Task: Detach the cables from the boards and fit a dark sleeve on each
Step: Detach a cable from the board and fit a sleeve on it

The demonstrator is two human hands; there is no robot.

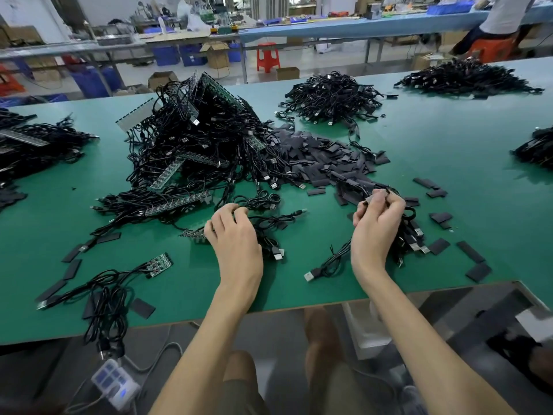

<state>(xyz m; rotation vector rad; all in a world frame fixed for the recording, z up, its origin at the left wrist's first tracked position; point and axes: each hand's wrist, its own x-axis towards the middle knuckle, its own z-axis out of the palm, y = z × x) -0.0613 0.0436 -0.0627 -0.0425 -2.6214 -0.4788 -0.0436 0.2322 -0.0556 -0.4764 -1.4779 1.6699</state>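
Watching from my station, I am seeing both bare forearms reaching out over the green desk [449, 139]. The left hand [235, 235] is hovering palm down, its fingers [224, 209] curling over a loose black cable [269, 218] just beside a short board strip [193, 234]; whether they are gripping it I cannot tell. The right hand [377, 226] is clutching a bundle of cables [411, 235], thumb and forefinger pinching one cable tip at the top, silver plugs dangling out beyond the palm. Behind the hands, a tall tangle of glossy cables [197, 136] mixed with green boards is sitting beside a heap of flat, matte dark sleeves [323, 157], with more rectangular sleeves lying scattered round the hands.
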